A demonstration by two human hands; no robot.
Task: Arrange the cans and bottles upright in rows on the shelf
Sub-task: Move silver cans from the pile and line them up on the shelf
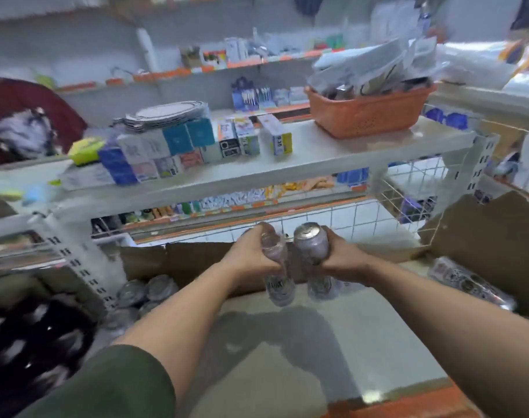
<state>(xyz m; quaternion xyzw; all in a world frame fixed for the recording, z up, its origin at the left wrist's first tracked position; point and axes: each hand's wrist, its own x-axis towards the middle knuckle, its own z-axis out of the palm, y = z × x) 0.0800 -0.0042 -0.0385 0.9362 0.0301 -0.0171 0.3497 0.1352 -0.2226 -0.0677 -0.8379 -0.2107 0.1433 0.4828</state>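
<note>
My left hand (pixel 251 251) grips a silvery can or bottle (pixel 277 267) by its upper part, its lower end hanging toward the shelf. My right hand (pixel 340 256) grips a silver can (pixel 311 245) with its round top facing up. Both are held side by side, nearly touching, above a pale shelf board (pixel 287 342). The frame is blurred, so the labels cannot be read. More cans (pixel 148 291) stand at the left behind the shelf upright, and a plastic-wrapped pack of cans (pixel 468 282) lies at the right.
Brown cardboard (pixel 483 236) stands behind and to the right of the shelf board. Above is a white shelf (pixel 332 155) with small boxes (pixel 197 146) and an orange basket (pixel 369 113). A person in a dark red top (pixel 22 116) is at the far left. A wire grid (pixel 408 200) backs the shelf.
</note>
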